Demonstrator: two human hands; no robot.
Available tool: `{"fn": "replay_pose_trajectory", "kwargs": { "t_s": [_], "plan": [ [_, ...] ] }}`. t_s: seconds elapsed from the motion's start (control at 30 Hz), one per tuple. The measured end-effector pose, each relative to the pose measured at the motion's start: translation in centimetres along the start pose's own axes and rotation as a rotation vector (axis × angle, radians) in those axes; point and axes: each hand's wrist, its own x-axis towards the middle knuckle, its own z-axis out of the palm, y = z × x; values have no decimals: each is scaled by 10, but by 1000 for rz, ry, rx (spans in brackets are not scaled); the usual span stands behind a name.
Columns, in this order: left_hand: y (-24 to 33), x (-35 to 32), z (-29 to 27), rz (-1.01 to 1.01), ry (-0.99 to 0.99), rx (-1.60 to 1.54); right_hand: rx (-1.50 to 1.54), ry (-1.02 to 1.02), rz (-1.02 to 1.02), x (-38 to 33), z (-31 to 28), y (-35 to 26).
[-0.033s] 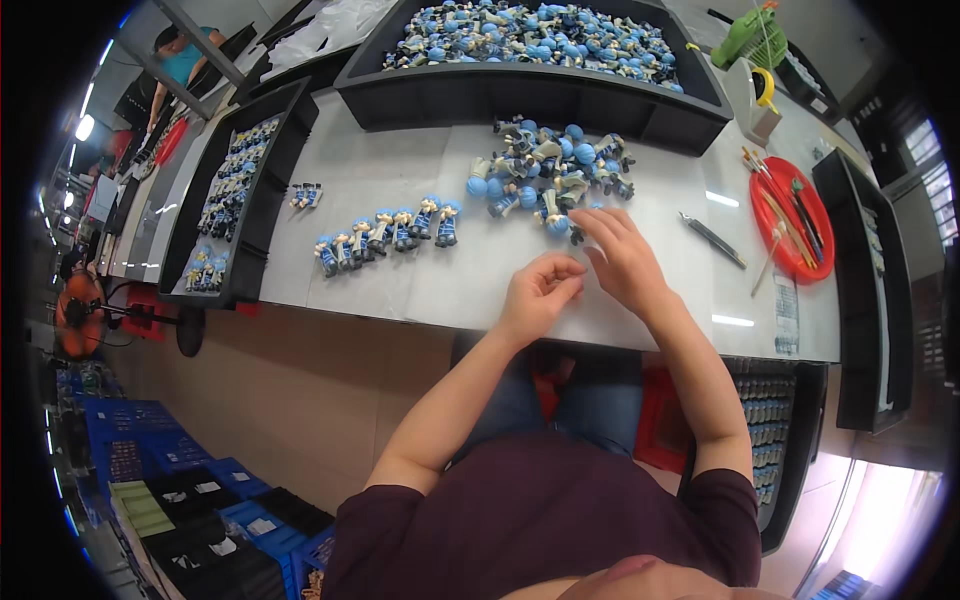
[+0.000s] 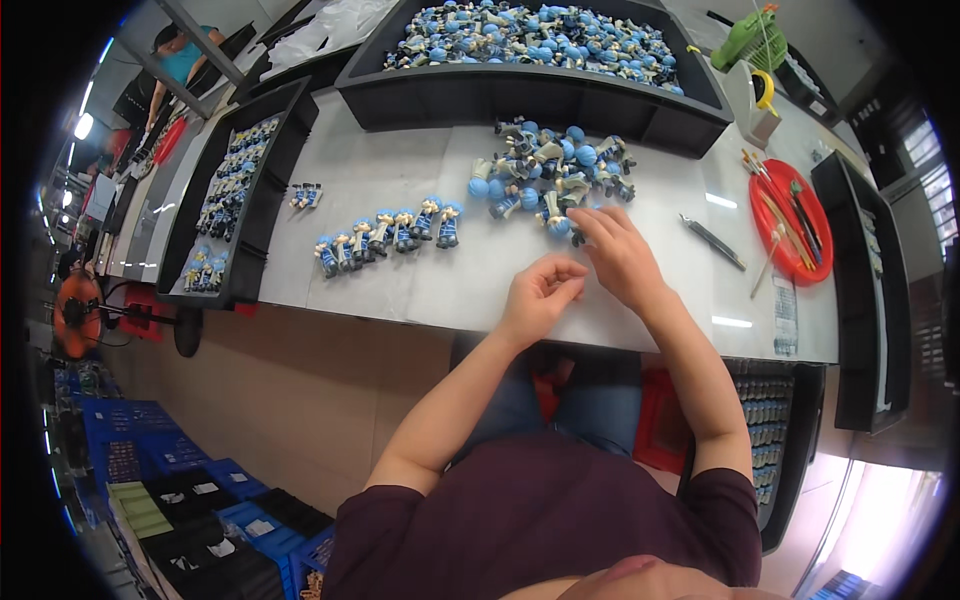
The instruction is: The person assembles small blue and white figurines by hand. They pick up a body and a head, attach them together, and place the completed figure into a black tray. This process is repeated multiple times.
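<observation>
My left hand [image 2: 541, 298] is above the table near its front edge, fingers curled and the thumb close to the index finger. Whatever that pinch holds, if anything, is hidden. Beside it, my right hand [image 2: 622, 258] reaches forward with fingers stretched out and thumb apart. Its fingertips are at a blue-haired figurine [image 2: 556, 222] on the near side of a loose pile of figurines [image 2: 545, 165]; I cannot tell whether they touch it. To the left, several blue-and-white figurines [image 2: 381, 233] form a slanting row. Farther left lie a few more small figurines [image 2: 305, 196].
A large black bin [image 2: 540, 90] of figurines stands behind the pile. At left is a black tray [image 2: 271, 180] of figurines. On the right lie a dark pen-like tool [image 2: 714, 242] and a red dish [image 2: 826, 225] with brushes, near a tape dispenser [image 2: 755, 112] and another black tray [image 2: 862, 340].
</observation>
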Motion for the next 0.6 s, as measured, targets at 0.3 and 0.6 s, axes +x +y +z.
{"fn": "replay_pose_trajectory", "kwargs": {
  "t_s": [0.3, 0.6],
  "plan": [
    [10, 3, -2, 8, 96, -234, 985, 419, 612, -22, -3, -25],
    [4, 3, -11, 34, 133, -408, 1266, 243, 738, -43, 27, -51]
  ]
}}
